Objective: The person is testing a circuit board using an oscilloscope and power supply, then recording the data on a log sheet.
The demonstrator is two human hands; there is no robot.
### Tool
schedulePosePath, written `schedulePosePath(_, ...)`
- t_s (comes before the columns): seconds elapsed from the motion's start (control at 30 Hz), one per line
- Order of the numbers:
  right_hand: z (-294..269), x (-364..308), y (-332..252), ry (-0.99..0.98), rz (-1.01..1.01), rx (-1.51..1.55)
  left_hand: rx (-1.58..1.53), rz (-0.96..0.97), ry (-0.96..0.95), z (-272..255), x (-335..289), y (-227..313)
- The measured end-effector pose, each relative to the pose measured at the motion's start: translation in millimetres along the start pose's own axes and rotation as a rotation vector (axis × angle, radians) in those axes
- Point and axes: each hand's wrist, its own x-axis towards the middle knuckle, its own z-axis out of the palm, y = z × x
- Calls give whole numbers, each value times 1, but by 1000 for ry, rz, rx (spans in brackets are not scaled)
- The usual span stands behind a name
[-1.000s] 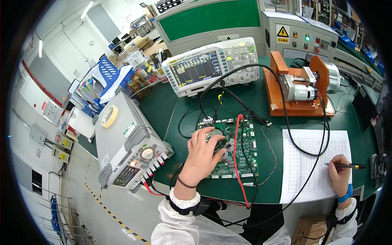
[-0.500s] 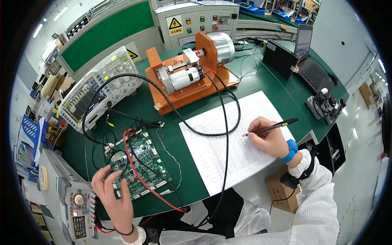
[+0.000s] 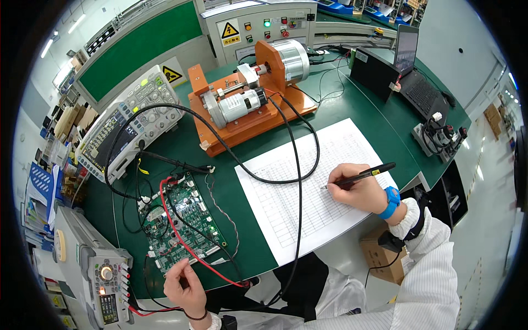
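Note:
My right hand is closed around a black pen, its tip at a printed grid sheet on the green table. A blue watch is on that wrist. Just off the near edge of a green circuit board is my left hand, fingers curled together; whatever they may hold cannot be made out. Red and black leads run across the board. A thick black cable loops over the sheet toward a small motor on an orange test stand.
An oscilloscope stands at the left, with a power supply nearer me. A control cabinet with lit buttons is at the back. A laptop, a black box and a small connector fixture stand at the right.
My left hand has moved right and toward me, off the board, and its spread fingers have curled in. The right hand with the pen has shifted slightly left. The view has shifted a little.

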Motion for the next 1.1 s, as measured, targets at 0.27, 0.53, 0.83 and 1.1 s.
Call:
schedulePosePath(0.27, -1, 2, 0, -24, -18, 10, 61, 37, -23, 5, 0, 0)
schedulePosePath(0.53, -3, 0, -2, -32, 27, 22, 97, 32, -30, 7, 2, 2)
schedulePosePath(0.83, -1, 1, -1, 7, -31, 39, 95, 43, -27, 9, 3, 4)
schedulePosePath(1.1, -2, -1, 0, 25, -27, 51, 79, 21, -23, 10, 0, 3)
